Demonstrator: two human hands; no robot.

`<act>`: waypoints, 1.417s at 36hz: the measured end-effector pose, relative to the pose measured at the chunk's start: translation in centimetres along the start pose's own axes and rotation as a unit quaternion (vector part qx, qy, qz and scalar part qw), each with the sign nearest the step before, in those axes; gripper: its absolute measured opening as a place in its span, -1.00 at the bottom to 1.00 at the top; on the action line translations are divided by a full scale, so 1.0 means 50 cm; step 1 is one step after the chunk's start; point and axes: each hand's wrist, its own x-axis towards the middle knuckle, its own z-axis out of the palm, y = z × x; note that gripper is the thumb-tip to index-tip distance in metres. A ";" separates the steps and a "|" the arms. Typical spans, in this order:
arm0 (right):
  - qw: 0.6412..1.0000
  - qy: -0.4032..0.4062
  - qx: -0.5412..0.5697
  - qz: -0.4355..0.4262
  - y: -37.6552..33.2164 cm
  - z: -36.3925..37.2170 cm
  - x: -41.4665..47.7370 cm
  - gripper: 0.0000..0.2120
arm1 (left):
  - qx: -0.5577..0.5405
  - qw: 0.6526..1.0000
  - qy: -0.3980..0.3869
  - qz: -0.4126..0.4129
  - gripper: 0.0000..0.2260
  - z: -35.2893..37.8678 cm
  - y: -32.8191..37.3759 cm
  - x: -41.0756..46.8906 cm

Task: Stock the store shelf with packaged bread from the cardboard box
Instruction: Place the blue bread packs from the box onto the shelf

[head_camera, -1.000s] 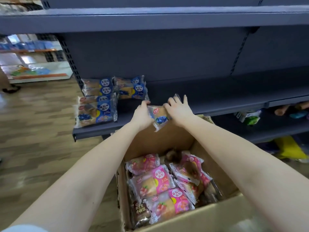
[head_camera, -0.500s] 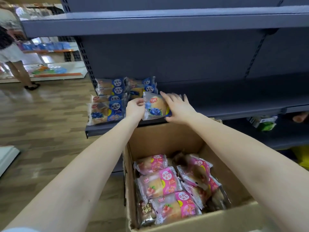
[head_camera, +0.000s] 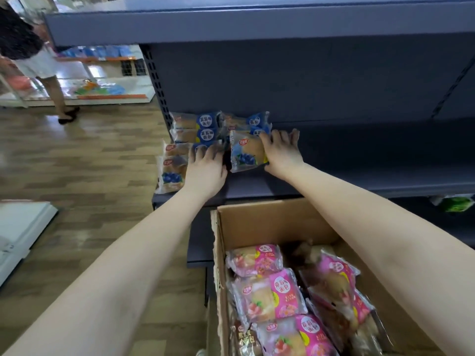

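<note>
A blue-printed bread package sits on the dark grey shelf, leaning on a stack of like packages. My right hand lies against its right end, fingers straight and spread, thumb at its lower corner. My left hand rests flat on the blue packages at the shelf's left end. More blue packages are stacked behind. The open cardboard box below the shelf holds several pink-printed bread packages.
The shelf stretches bare to the right of my right hand. Another shelf board hangs overhead. A green item lies on the lower shelf at right. A person stands in the aisle at far left. A white unit is at my left.
The blue package went from above the box up onto the shelf beside the stacks. My left hand let go of its left edge and moved onto the left packages.
</note>
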 end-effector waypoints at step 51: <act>0.995 -0.073 0.056 0.031 -0.114 0.104 0.082 -0.32 | -0.108 0.989 -0.027 -0.097 -0.38 0.107 -0.031 0.001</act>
